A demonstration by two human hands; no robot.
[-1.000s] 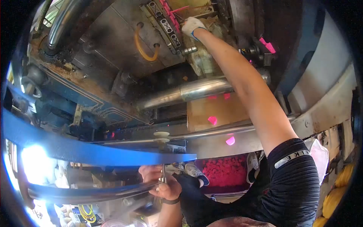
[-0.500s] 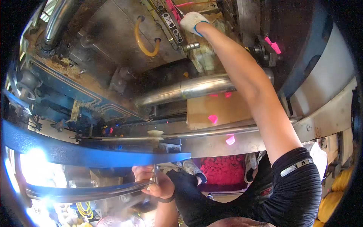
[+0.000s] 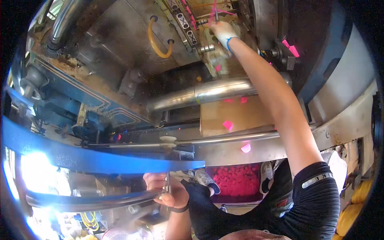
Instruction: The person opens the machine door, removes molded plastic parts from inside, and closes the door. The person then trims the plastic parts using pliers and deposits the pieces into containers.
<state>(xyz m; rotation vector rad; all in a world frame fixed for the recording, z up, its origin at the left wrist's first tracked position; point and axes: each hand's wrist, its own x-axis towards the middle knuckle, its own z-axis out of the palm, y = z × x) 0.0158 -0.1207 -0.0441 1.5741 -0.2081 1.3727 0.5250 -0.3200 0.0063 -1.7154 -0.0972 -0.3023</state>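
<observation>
My right hand [image 3: 224, 32], in a white glove with a blue cuff edge, reaches into the machine and is closed on a slim metal tool [image 3: 217, 15]. Thin pink plastic strips [image 3: 214, 11] cross at the tool's tip, blurred by motion. Left of the glove is the metal mould face [image 3: 182, 20], with pink pieces along its edge. Bare and low in view, my left hand [image 3: 170, 194] is wrapped around a metal door handle [image 3: 167, 182] at the end of the blue door frame [image 3: 100, 160].
A polished metal bar [image 3: 224, 89] crosses below the mould area. Pink scraps lie on a cardboard sheet [image 3: 214, 116] and a metal ledge [image 3: 220, 149]. Between my feet stands a bin [image 3: 236, 198] full of pink pieces. A yellow hose [image 3: 152, 40] loops from the left plate.
My right hand has moved right and slightly down, away from the mould face, with the tool and pink strips. A pink piece now shows below the glove. My left hand keeps its hold.
</observation>
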